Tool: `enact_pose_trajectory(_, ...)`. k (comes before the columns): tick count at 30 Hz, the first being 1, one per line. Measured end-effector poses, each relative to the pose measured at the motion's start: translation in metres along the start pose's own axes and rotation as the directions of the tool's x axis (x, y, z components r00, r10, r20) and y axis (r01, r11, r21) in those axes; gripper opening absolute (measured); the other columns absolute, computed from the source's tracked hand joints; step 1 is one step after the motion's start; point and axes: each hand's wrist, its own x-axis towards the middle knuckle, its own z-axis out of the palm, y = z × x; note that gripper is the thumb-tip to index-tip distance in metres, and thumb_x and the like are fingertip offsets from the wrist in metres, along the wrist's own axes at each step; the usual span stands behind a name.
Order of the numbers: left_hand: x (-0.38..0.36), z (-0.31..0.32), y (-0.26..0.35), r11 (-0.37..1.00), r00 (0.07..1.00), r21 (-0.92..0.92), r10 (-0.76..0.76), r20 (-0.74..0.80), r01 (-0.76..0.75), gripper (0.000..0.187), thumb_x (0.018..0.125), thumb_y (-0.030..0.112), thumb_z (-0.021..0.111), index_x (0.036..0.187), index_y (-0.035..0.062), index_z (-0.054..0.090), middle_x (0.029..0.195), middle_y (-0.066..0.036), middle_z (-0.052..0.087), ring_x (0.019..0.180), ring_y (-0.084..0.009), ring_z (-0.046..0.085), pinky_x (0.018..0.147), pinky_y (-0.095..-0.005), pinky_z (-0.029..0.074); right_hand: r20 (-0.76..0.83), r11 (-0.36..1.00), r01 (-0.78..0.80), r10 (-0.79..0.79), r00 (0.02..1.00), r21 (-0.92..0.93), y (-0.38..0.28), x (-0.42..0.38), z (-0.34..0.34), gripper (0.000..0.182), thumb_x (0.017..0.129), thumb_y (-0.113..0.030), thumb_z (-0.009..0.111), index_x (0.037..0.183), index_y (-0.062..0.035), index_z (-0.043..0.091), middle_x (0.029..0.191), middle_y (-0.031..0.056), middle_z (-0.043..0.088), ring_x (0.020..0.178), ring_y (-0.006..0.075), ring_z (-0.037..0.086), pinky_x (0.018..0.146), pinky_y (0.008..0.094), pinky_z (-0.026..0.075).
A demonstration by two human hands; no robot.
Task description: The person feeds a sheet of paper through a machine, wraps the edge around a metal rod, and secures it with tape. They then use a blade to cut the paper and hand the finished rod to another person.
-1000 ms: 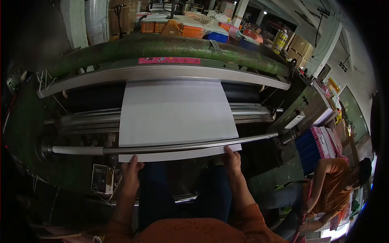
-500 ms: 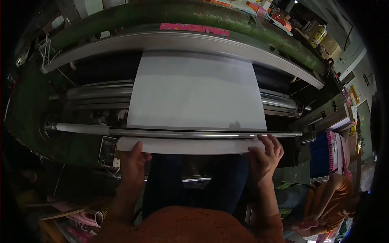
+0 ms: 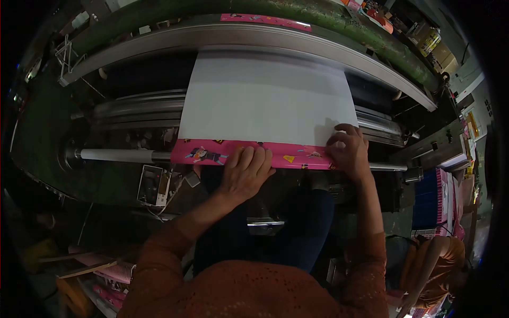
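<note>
A wide white sheet (image 3: 270, 95) comes down from under a grey metal bar. Its lower end is folded up over the metal shaft (image 3: 389, 167), showing a pink printed side (image 3: 289, 155). My left hand (image 3: 248, 172) lies on the pink strip near its middle, fingers side by side and bent over it. At the strip's right end, my right hand (image 3: 350, 151) has its thumb and fingers curled close together at the sheet's edge; what lies between the fingertips is too small to make out.
The grey metal bar (image 3: 175, 38) and a green roller (image 3: 339, 26) cross the machine behind the sheet. A small control box (image 3: 153, 185) hangs at the left. A person in orange (image 3: 437, 265) is at the lower right, near pink-and-blue stacked material (image 3: 430, 199).
The sheet's lower end has been turned up over the shaft, and its pink side now shows. My left hand has moved right onto it, and my right hand has moved up to its right edge.
</note>
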Motion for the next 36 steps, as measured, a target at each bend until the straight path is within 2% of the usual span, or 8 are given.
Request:
enact_pose_trajectory(3,0.007,0.003,-0.002,0.992,1.000,0.124,0.011,0.009,-0.012,0.046,0.075,0.036,0.069,0.108,0.0061,0.058,0.101,-0.007,0.053,0.095,-0.0246,0.050,0.078,-0.0378,0.042,-0.297,0.995,0.094,-0.100,0.950,-0.034,-0.039,-0.032,0.024,0.029,0.071,-0.019,0.073,0.099,-0.0124,0.065,0.108,0.0062,0.061,0.106,0.0277,0.054,0.089,0.0465,0.037)
enact_pose_trajectory(10,0.017,0.000,0.005,0.992,0.994,0.109,-0.072,0.085,0.062,0.036,0.078,0.044,0.066,0.086,0.0105,0.055,0.087,-0.003,0.052,0.085,-0.0199,0.048,0.067,-0.0352,0.037,-0.447,0.982,0.185,-0.184,0.876,-0.043,-0.077,-0.038,0.076,0.024,0.079,-0.031,0.068,0.085,-0.0092,0.059,0.085,0.0075,0.056,0.082,0.0285,0.053,0.075,0.0412,0.039)
enact_pose_trajectory(16,0.022,0.023,0.007,0.975,0.965,0.119,-0.158,-0.209,0.185,0.024,0.079,0.033,0.062,0.073,0.0114,0.053,0.072,-0.003,0.049,0.069,-0.0197,0.049,0.059,-0.0339,0.037,-0.350,0.975,0.193,-0.218,0.911,-0.106,-0.070,-0.024,0.072,0.022,0.079,-0.027,0.067,0.076,-0.0090,0.054,0.073,0.0072,0.055,0.069,0.0268,0.054,0.060,0.0369,0.041)
enact_pose_trajectory(22,0.033,0.013,0.008,0.962,0.964,0.109,-0.236,-0.119,0.249,0.023,0.078,0.026,0.062,0.066,0.0112,0.048,0.065,-0.003,0.047,0.062,-0.0208,0.049,0.053,-0.0343,0.036,-0.271,0.989,0.147,-0.141,0.952,0.002,-0.073,-0.016,0.062,0.023,0.082,-0.024,0.065,0.072,-0.0088,0.052,0.064,0.0078,0.054,0.063,0.0269,0.056,0.056,0.0379,0.042)
enact_pose_trajectory(26,0.042,0.005,0.011,0.943,0.942,0.020,-0.334,0.026,0.333,0.017,0.077,0.019,0.063,0.069,0.0087,0.052,0.073,-0.005,0.053,0.072,-0.0235,0.054,0.060,-0.0365,0.042,-0.228,0.992,0.111,-0.096,0.969,0.053,-0.075,-0.011,0.056,0.024,0.084,-0.024,0.064,0.069,-0.0086,0.052,0.064,0.0079,0.054,0.064,0.0269,0.056,0.056,0.0380,0.044)
enact_pose_trajectory(29,0.047,0.001,0.011,0.941,0.941,0.000,-0.339,0.021,0.339,0.013,0.078,0.015,0.063,0.081,0.0027,0.062,0.096,-0.010,0.059,0.099,-0.0307,0.055,0.075,-0.0403,0.045,-0.171,0.987,0.114,-0.094,0.981,0.113,-0.076,-0.006,0.051,0.024,0.084,-0.023,0.064,0.068,-0.0073,0.057,0.067,0.0072,0.056,0.069,0.0272,0.057,0.058,0.0376,0.046)
enact_pose_trajectory(32,0.057,-0.001,0.006,0.933,0.924,0.014,-0.358,0.135,0.359,0.015,0.078,0.018,0.065,0.079,0.0033,0.062,0.096,-0.007,0.061,0.097,-0.0276,0.057,0.076,-0.0402,0.046,-0.075,0.982,0.093,-0.082,0.994,0.161,-0.075,0.004,0.045,0.021,0.083,-0.023,0.065,0.073,-0.0062,0.060,0.075,0.0080,0.058,0.076,0.0276,0.058,0.063,0.0385,0.047)
enact_pose_trajectory(36,0.063,-0.007,-0.003,0.889,0.895,-0.150,-0.403,0.192,0.432,0.019,0.084,0.018,0.060,0.088,-0.0002,0.065,0.108,-0.011,0.062,0.102,-0.0315,0.057,0.082,-0.0420,0.046,-0.152,0.984,0.100,-0.077,0.985,0.150,-0.074,0.023,0.044,0.019,0.082,-0.024,0.066,0.080,-0.0055,0.061,0.084,0.0084,0.059,0.083,0.0283,0.057,0.069,0.0404,0.046)
